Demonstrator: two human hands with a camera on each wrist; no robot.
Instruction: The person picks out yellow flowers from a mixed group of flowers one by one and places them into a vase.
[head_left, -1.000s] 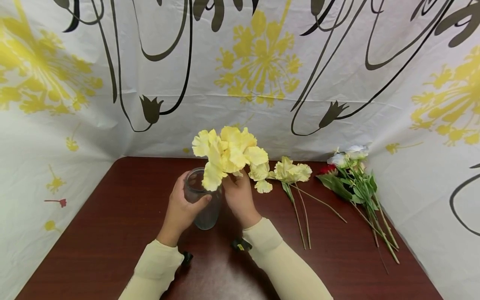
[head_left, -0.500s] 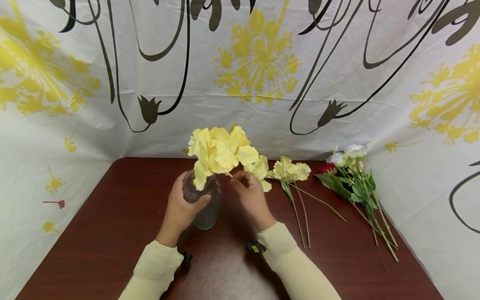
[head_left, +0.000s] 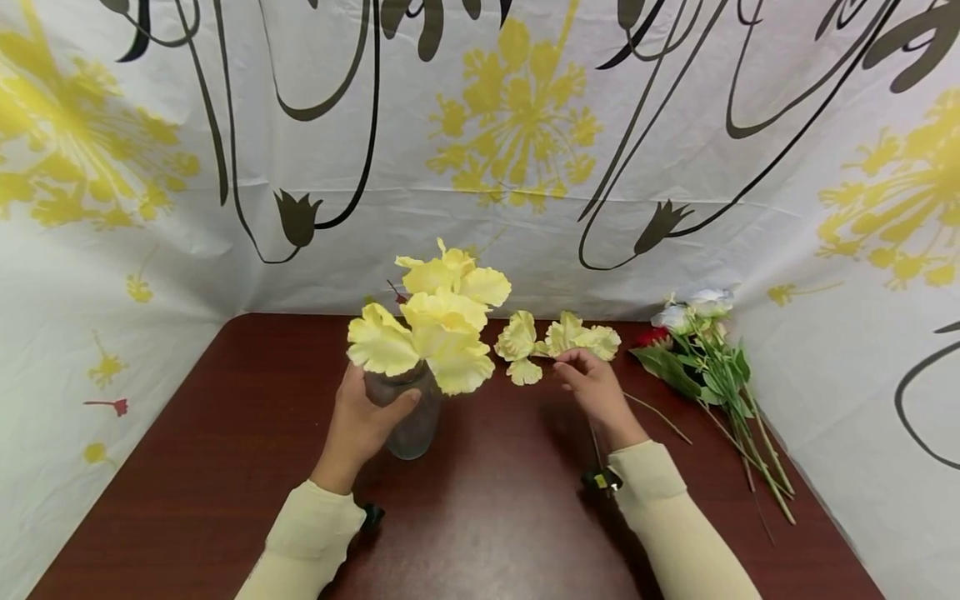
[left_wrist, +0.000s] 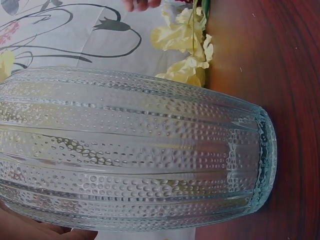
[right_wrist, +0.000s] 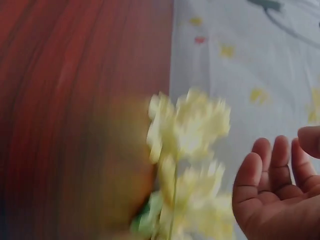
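Observation:
In the head view my left hand (head_left: 362,429) grips the ribbed, bubbled clear glass vase (head_left: 415,427) round its upper side. The vase (left_wrist: 145,150) stands upright on the table and fills the left wrist view. Large yellow artificial flowers (head_left: 450,321) spread over the vase mouth and hide it. My right hand (head_left: 600,396) is beside the yellow flowers (head_left: 581,335) lying at the table's back. In the right wrist view the right hand (right_wrist: 280,195) has loosely bent fingers with nothing between them; the lying yellow flowers (right_wrist: 195,125) are blurred.
At the right lies a bunch of artificial flowers (head_left: 712,358) with white and red blooms and long green stems. A thin loose stem (head_left: 660,417) shows beside my right hand. A printed white cloth (head_left: 517,267) rises behind and beside the dark red table (head_left: 487,517).
My right hand has left the flowers at the vase and moved right to the lying yellow flowers. The blooms in the vase have shifted and spread over its mouth. My left hand keeps its grip.

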